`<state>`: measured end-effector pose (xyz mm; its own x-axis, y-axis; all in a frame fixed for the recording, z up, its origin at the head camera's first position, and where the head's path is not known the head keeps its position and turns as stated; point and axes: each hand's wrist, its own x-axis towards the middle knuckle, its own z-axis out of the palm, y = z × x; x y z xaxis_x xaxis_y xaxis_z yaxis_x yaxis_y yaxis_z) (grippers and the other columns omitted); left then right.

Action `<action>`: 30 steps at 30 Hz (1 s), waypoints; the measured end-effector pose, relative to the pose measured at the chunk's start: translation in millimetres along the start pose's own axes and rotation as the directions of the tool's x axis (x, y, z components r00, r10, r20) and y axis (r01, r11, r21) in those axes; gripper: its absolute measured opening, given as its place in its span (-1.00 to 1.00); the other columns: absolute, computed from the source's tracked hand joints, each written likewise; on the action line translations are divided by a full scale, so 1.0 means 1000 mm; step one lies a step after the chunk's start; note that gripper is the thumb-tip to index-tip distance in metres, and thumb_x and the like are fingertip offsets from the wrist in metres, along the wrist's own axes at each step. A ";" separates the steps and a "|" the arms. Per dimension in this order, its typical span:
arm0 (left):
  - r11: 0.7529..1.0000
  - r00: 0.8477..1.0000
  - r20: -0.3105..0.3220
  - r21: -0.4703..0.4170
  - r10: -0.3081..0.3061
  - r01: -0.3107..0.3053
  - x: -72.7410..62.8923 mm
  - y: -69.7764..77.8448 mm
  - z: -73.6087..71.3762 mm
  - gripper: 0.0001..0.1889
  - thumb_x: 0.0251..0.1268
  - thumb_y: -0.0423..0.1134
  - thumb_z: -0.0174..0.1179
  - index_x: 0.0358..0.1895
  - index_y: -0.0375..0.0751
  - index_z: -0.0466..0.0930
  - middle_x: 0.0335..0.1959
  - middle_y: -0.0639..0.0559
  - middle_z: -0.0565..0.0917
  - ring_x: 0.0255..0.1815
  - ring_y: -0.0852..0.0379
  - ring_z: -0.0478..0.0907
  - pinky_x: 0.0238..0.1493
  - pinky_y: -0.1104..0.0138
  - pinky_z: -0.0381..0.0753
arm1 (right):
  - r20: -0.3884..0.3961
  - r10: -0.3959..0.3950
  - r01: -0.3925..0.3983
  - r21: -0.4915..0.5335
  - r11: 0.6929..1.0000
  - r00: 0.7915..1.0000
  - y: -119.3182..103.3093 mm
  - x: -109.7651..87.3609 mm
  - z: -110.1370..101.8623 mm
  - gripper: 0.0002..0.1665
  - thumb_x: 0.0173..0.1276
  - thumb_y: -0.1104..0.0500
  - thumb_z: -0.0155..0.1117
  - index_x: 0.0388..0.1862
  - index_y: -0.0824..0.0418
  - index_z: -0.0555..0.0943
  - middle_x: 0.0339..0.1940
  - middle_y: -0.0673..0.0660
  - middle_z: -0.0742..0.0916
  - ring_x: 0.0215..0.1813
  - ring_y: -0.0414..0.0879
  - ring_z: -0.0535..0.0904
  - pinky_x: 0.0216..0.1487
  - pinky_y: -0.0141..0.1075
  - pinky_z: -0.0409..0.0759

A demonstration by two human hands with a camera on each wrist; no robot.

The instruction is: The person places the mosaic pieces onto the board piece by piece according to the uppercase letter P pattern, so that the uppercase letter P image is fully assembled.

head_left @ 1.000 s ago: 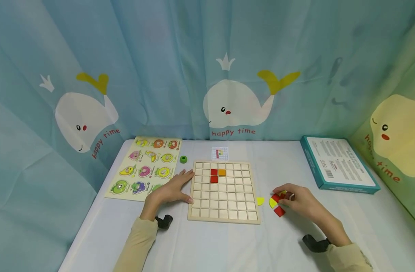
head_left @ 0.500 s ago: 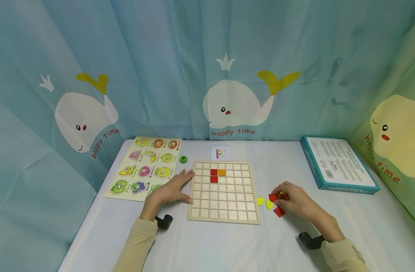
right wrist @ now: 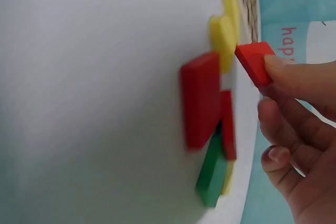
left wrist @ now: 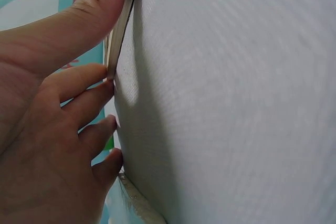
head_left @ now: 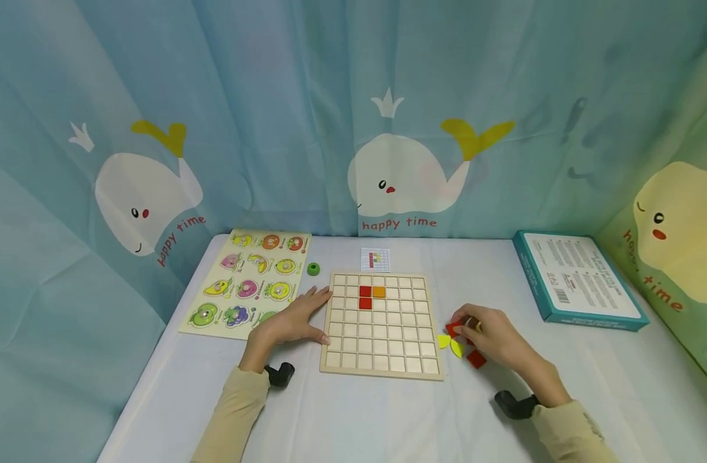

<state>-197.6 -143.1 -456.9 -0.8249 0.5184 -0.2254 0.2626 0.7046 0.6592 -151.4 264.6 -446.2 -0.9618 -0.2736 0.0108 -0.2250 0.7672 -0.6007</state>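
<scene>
Pinching a flat, smooth red square tile (right wrist: 252,60) in the right hand (head_left: 494,331); touching the edge of the wooden grid board (head_left: 382,347) with the loosely spread left hand (head_left: 292,323).

Pale blue curtains (head_left: 284,77) fill the frame's upper half, printed with white whales (head_left: 408,186) and red "happy time" lettering (head_left: 398,224), greenish at far right, behind a white tabletop (head_left: 353,418) at lower centre.

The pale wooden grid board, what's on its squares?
Two red square tiles and one orange square tile lie on the pale wooden grid board; its surface under them is covered.
</scene>
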 end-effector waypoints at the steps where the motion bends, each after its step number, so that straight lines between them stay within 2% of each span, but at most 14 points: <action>1: 1.000 1.000 0.000 0.001 -0.002 0.002 0.000 0.000 0.000 0.08 0.12 -0.11 0.55 0.65 -0.22 0.07 0.71 -0.15 0.01 0.72 -0.24 -0.21 0.69 -0.13 -0.15 | -0.009 -0.003 0.003 0.007 1.000 1.000 -0.002 0.001 0.000 -0.88 0.38 0.35 0.37 -0.14 0.24 0.69 -0.33 0.04 0.72 -0.37 -0.13 0.54 -0.46 -0.40 0.61; 6: 1.000 1.000 0.002 -0.001 -0.003 0.003 -0.001 0.002 -0.001 0.08 0.12 -0.13 0.55 0.65 -0.24 0.07 0.71 -0.16 0.01 0.72 -0.23 -0.21 0.69 -0.12 -0.16 | -0.056 -0.026 0.029 0.046 0.999 0.998 -0.012 0.008 0.003 -0.88 0.40 0.31 0.37 -0.10 0.22 0.71 -0.22 0.08 0.77 -0.34 -0.14 0.59 -0.47 -0.39 0.62; 14: 1.000 1.000 -0.003 -0.003 -0.012 0.012 -0.001 0.003 -0.001 0.08 0.11 -0.11 0.55 0.65 -0.22 0.08 0.71 -0.13 0.02 0.73 -0.22 -0.20 0.69 -0.11 -0.16 | -0.110 -0.095 0.105 0.095 0.990 0.989 -0.027 0.025 0.018 -0.86 0.40 0.34 0.36 -0.10 0.22 0.73 -0.16 0.10 0.80 -0.27 -0.12 0.73 -0.22 -0.40 0.69; 17: 1.000 1.000 -0.005 -0.004 -0.014 0.014 0.000 0.002 -0.001 0.09 0.11 -0.10 0.55 0.65 -0.21 0.08 0.71 -0.13 0.02 0.73 -0.22 -0.20 0.69 -0.11 -0.16 | -0.101 -0.104 0.117 0.127 0.985 0.989 -0.034 0.033 0.024 -0.82 0.39 0.38 0.35 -0.07 0.23 0.73 -0.14 0.12 0.81 -0.23 -0.08 0.76 -0.18 -0.33 0.72; 23: 1.000 1.000 0.004 -0.003 -0.003 0.003 0.000 0.000 -0.001 0.08 0.12 -0.11 0.55 0.65 -0.23 0.08 0.71 -0.14 0.01 0.73 -0.21 -0.21 0.70 -0.10 -0.17 | -0.072 -0.142 0.151 0.148 0.977 0.987 -0.045 0.045 0.035 -0.73 0.33 0.42 0.39 0.00 0.30 0.73 -0.04 0.22 0.79 -0.13 0.04 0.79 -0.01 -0.08 0.78; 30: 1.000 1.000 0.005 0.005 -0.020 0.020 0.001 -0.001 0.000 0.09 0.10 -0.08 0.56 0.66 -0.17 0.09 0.71 -0.07 0.02 0.73 -0.15 -0.21 0.70 -0.06 -0.15 | -0.041 -0.178 0.182 0.171 0.968 0.983 -0.056 0.054 0.042 -0.65 0.32 0.40 0.41 0.09 0.36 0.72 0.02 0.27 0.79 -0.07 0.08 0.78 0.02 -0.09 0.77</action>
<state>-198.3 -143.2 -457.6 -0.8275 0.5066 -0.2423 0.2487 0.7175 0.6507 -183.7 182.1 -445.5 -0.9119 -0.3819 0.1501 -0.3665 0.5934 -0.7167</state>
